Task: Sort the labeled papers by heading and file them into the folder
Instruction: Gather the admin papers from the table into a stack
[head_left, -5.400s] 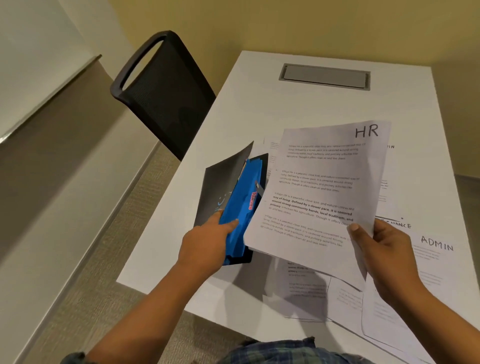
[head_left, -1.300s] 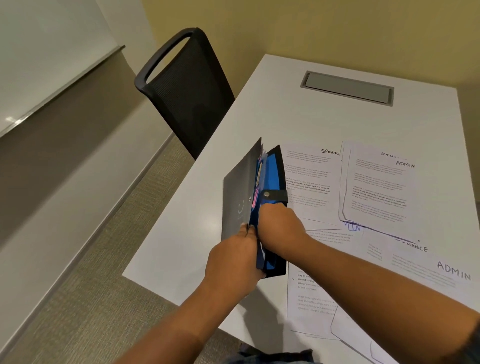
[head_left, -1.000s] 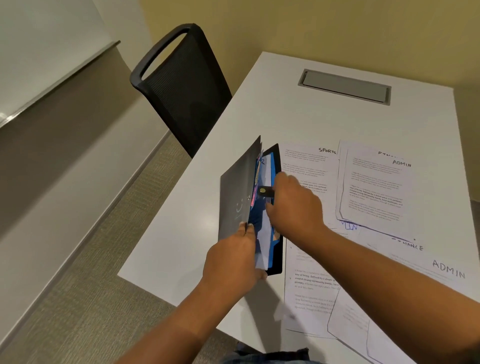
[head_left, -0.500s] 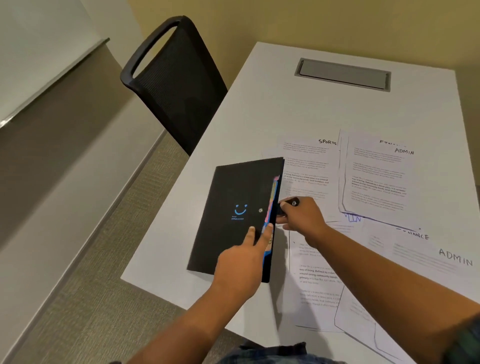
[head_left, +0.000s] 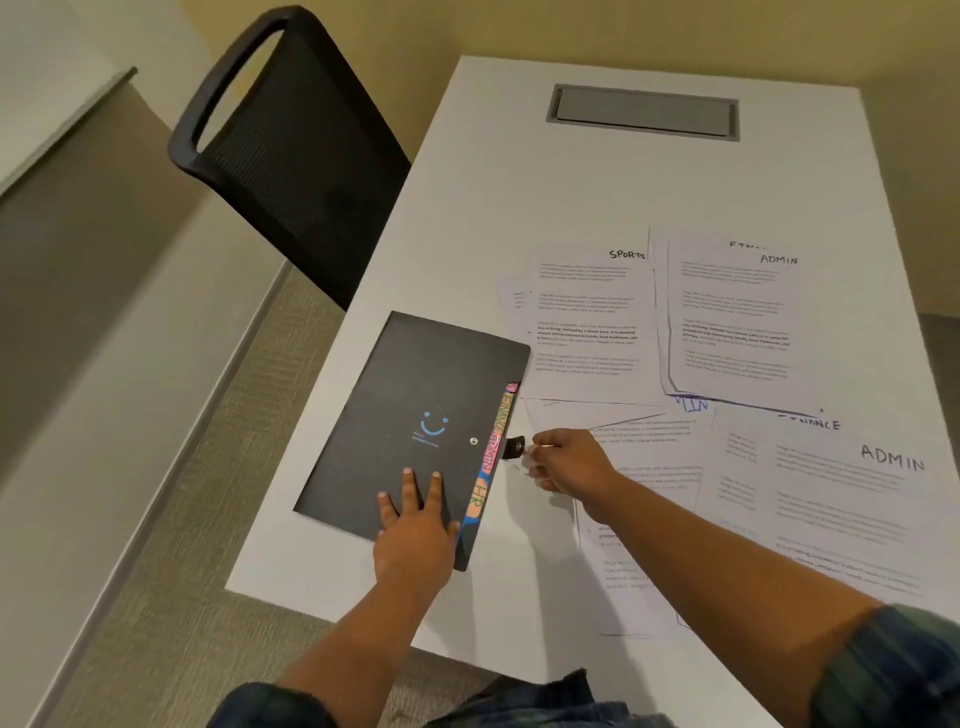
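Observation:
The black folder (head_left: 410, 410) lies flat and closed on the white table (head_left: 571, 182), with coloured tabs reading FINANCE, ADMIN and HR (head_left: 493, 447) along its right edge. My left hand (head_left: 415, 525) rests flat on its lower cover, fingers spread. To the folder's right, my right hand (head_left: 566, 462) pinches the black snap strap (head_left: 514, 448), which sticks out unfastened. Loose papers lie to the right: one headed SPORTS (head_left: 587, 322), a stack topped ADMIN (head_left: 732, 317), and a near sheet headed ADMIN (head_left: 841, 499) over a FINANCE one.
A black mesh chair (head_left: 291, 150) stands at the table's left side. A grey cable hatch (head_left: 644, 111) sits in the far middle of the tabletop. The table's near-left corner (head_left: 234, 587) is just below the folder.
The HR sheet I held went into the folder. The upright, open folder has been laid flat and closed; my left hand now presses its cover and my right hand holds the strap.

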